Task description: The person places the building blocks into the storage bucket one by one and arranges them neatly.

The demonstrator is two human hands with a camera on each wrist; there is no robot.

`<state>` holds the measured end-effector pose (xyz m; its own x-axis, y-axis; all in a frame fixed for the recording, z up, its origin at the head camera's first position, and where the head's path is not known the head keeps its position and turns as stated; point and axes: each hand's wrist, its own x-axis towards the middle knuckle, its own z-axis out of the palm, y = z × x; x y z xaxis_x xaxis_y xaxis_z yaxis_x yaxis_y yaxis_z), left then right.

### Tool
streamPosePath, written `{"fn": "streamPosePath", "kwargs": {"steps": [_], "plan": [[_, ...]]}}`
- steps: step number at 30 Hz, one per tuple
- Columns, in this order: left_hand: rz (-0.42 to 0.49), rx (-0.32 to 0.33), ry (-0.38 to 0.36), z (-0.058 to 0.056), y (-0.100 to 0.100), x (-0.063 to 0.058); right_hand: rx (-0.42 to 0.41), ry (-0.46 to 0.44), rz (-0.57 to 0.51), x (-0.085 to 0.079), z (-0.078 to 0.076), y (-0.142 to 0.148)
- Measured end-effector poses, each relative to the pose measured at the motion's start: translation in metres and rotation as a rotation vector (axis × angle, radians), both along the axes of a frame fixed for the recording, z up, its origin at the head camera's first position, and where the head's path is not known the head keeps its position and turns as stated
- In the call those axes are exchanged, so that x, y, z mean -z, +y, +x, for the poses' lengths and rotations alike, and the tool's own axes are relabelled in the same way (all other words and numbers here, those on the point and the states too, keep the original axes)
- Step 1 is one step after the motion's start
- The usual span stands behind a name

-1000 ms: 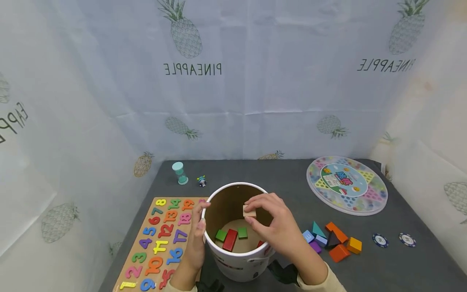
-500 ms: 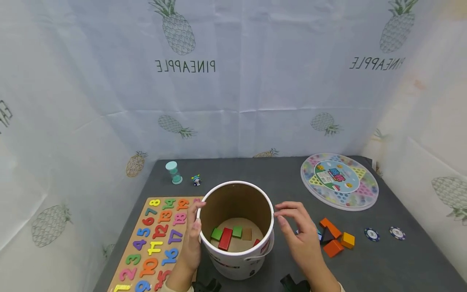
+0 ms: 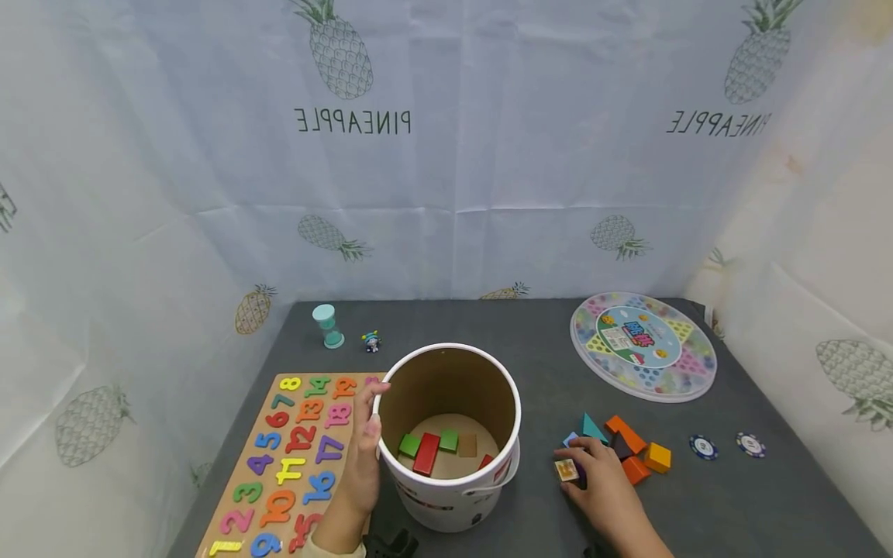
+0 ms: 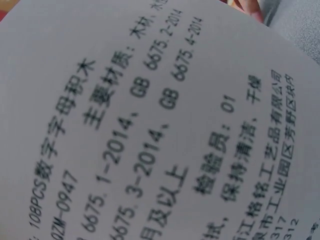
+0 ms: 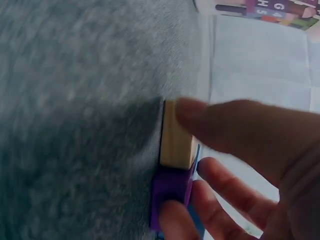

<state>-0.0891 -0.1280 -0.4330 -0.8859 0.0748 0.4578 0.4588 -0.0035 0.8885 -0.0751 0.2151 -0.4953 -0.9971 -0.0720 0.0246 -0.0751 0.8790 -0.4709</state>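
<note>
A white bucket point(image 3: 446, 504) stands on the dark table, and my left hand point(image 3: 363, 457) grips its left rim. Inside lie two green blocks, a red block point(image 3: 427, 454), a plain wooden block point(image 3: 467, 445) and part of another red one. Right of the bucket, my right hand point(image 3: 603, 480) has its thumb and fingers around a small wooden block point(image 3: 567, 470) with a picture on top. In the right wrist view the thumb touches one end of this wooden block point(image 5: 176, 142); a fingertip rests on the purple block point(image 5: 170, 185) against its other end. Printed bucket wall point(image 4: 150, 125) fills the left wrist view.
A number puzzle board point(image 3: 279, 449) lies left of the bucket. Orange, yellow and teal blocks point(image 3: 631, 434) cluster by the right hand, with two poker chips point(image 3: 703, 447) beyond. A round game board point(image 3: 643, 346), a sand timer point(image 3: 328, 325) and a small figurine point(image 3: 371, 341) lie farther back.
My right hand let a wooden block drop into the bucket, left the opening and moved right and down to another wooden block beside the pile. My left hand stays on the rim.
</note>
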Motion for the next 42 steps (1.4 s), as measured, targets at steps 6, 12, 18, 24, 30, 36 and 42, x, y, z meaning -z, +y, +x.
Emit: {"fn": "streamPosePath", "kwargs": {"steps": [6, 12, 18, 24, 30, 36, 42], "plan": [[-0.002, 0.018, 0.008, 0.000, 0.001, 0.000, 0.030, -0.062, 0.054, -0.002, 0.002, 0.007], [-0.002, 0.000, 0.007, 0.001, 0.000, 0.000, 0.014, -0.079, 0.091, -0.004, 0.004, 0.014], [-0.008, -0.009, 0.011, 0.002, -0.002, 0.000, 0.017, -0.197, 0.093, -0.009, 0.004, 0.013], [-0.014, -0.005, 0.001, 0.002, -0.001, -0.001, 0.065, -0.165, 0.045, -0.044, 0.011, 0.002], [-0.022, -0.008, 0.001, 0.000, -0.001, -0.002, 0.013, 0.107, -0.196, -0.096, 0.009, -0.022], [-0.033, -0.001, -0.005, 0.000, -0.003, 0.000, -0.071, 0.392, -0.393, -0.131, -0.002, -0.047], [-0.040, -0.005, 0.001, 0.002, -0.004, 0.002, -0.281, 0.495, -0.482, -0.149, -0.015, -0.082]]}}
